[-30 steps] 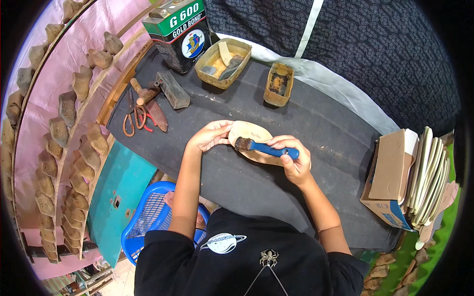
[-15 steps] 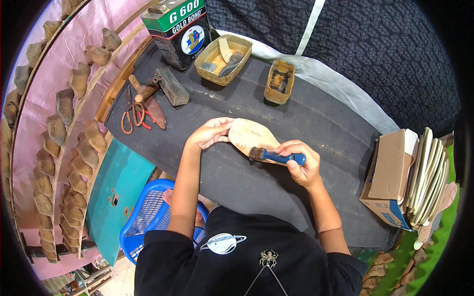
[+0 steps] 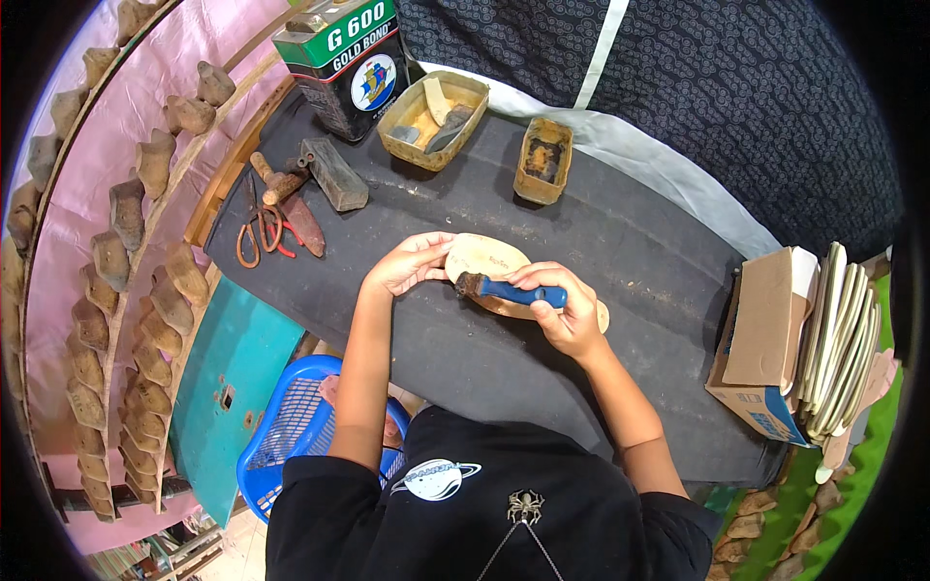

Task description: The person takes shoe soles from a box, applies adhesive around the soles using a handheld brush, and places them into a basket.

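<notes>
Currently, left hand (image 3: 412, 264) pinches one end of tan insole (image 3: 487, 255); long axis slants rightward from it, bodyward, beneath right hand (image 3: 565, 308), which grips blue-handled brush (image 3: 513, 291), head toward left hand.

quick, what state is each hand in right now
Left hand: closed, holding the tan sole-shaped piece by its edge.
Right hand: closed, holding the blue-handled brush.

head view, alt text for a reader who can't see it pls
A person's right hand holds a dark-bristled, blue-handled brush at a flat, tan, sole-shaped piece, whose left end the left hand grips, over a black-covered table. A green-and-black metal can stands at the back left; brown wooden foot-shaped forms line the left side.
</notes>
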`<act>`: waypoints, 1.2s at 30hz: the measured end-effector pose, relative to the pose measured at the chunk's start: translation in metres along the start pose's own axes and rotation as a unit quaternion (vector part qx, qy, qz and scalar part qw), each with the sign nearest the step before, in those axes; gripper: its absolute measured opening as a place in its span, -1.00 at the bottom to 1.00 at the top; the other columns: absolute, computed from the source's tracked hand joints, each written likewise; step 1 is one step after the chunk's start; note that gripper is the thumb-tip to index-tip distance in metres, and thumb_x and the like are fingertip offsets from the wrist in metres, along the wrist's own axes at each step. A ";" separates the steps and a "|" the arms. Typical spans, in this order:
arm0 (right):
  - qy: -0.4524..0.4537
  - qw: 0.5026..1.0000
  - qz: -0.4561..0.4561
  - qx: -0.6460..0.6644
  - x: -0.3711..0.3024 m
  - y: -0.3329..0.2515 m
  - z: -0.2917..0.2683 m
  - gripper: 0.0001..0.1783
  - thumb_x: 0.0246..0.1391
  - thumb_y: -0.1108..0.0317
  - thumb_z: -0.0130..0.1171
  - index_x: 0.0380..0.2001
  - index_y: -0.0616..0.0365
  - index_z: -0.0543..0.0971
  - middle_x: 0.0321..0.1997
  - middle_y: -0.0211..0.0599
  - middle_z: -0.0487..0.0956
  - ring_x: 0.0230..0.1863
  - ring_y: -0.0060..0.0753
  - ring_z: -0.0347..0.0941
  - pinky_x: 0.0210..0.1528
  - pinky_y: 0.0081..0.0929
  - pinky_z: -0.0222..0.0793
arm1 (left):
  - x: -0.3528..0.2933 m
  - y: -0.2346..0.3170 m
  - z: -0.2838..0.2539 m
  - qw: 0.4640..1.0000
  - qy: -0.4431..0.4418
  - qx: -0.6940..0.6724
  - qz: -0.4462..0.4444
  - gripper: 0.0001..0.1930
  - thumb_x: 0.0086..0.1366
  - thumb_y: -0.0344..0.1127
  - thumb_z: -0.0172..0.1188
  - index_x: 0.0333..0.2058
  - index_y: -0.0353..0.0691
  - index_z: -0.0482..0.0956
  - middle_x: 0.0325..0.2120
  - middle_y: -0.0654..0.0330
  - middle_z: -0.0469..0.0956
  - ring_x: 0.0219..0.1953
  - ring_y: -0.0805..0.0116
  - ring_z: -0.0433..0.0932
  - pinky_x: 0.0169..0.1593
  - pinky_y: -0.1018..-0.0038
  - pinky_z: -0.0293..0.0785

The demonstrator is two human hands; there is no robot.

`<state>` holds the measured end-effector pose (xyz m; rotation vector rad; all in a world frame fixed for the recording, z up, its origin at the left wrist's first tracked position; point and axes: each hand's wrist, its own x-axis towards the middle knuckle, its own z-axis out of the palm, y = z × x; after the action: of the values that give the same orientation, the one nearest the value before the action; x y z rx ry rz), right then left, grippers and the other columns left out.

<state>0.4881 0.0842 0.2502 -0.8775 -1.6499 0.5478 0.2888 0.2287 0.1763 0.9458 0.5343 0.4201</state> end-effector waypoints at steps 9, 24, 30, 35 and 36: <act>-0.022 0.999 -0.006 -0.037 -0.022 -0.013 -0.027 -0.78 -0.10 0.32 0.08 -0.43 0.27 0.42 -0.38 -0.13 0.49 -0.33 -0.25 0.45 -0.23 -0.44 0.34 | -0.002 0.001 -0.003 1.000 0.004 0.016 -0.004 -0.66 0.21 -0.28 -0.06 -0.09 -0.35 0.28 -0.25 0.20 0.44 -0.26 0.51 0.47 -0.20 0.59 0.44; 0.073 0.997 -0.018 -0.004 -0.016 -0.014 -0.035 -0.71 0.00 0.23 -0.02 -0.49 0.31 0.41 -0.44 -0.05 0.48 -0.36 -0.28 0.45 -0.27 -0.45 0.35 | 0.000 0.002 -0.001 1.000 -0.001 0.021 -0.002 -0.67 0.21 -0.27 -0.06 -0.10 -0.33 0.30 -0.26 0.22 0.44 -0.26 0.51 0.46 -0.18 0.56 0.42; 0.043 0.999 -0.009 0.011 0.003 0.000 -0.008 -0.68 0.02 0.18 -0.04 -0.45 0.30 0.39 -0.39 -0.06 0.47 -0.31 -0.28 0.43 -0.21 -0.43 0.33 | 0.000 0.000 -0.001 1.000 0.006 0.006 0.001 -0.67 0.21 -0.29 -0.08 -0.09 -0.35 0.27 -0.26 0.18 0.44 -0.28 0.49 0.48 -0.22 0.56 0.45; 0.023 1.000 -0.009 -0.011 0.005 0.006 -0.001 -0.68 0.02 0.18 -0.03 -0.45 0.29 0.40 -0.38 -0.06 0.47 -0.30 -0.28 0.43 -0.20 -0.45 0.32 | -0.001 0.002 0.001 1.000 0.006 0.010 -0.003 -0.67 0.21 -0.29 -0.07 -0.10 -0.35 0.28 -0.26 0.18 0.44 -0.29 0.49 0.48 -0.22 0.56 0.45; 0.024 1.000 -0.006 -0.008 0.005 0.007 -0.001 -0.69 0.01 0.19 -0.03 -0.45 0.29 0.40 -0.38 -0.06 0.47 -0.30 -0.28 0.43 -0.20 -0.44 0.33 | -0.001 0.002 0.001 1.000 0.006 0.009 -0.004 -0.67 0.21 -0.29 -0.07 -0.10 -0.35 0.28 -0.26 0.18 0.44 -0.29 0.49 0.48 -0.22 0.56 0.45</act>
<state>0.4906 0.0919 0.2481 -0.8854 -1.6172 0.5022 0.2886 0.2291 0.1786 0.9593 0.5546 0.4147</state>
